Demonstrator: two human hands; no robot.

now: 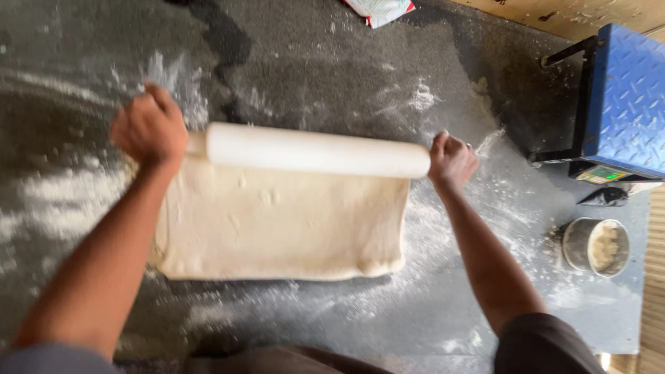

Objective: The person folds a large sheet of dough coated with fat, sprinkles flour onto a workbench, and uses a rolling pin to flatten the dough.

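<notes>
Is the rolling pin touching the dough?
Touching. The head view shows the white rolling pin lying across the far edge of the dough sheet, no gap visible between them.

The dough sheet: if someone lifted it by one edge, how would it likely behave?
The dough lies thin, wide and dented under the rolling pin, so it would probably droop and stretch rather than hold flat. Flour dusts the counter around it, so it likely peels off without much sticking.
</notes>
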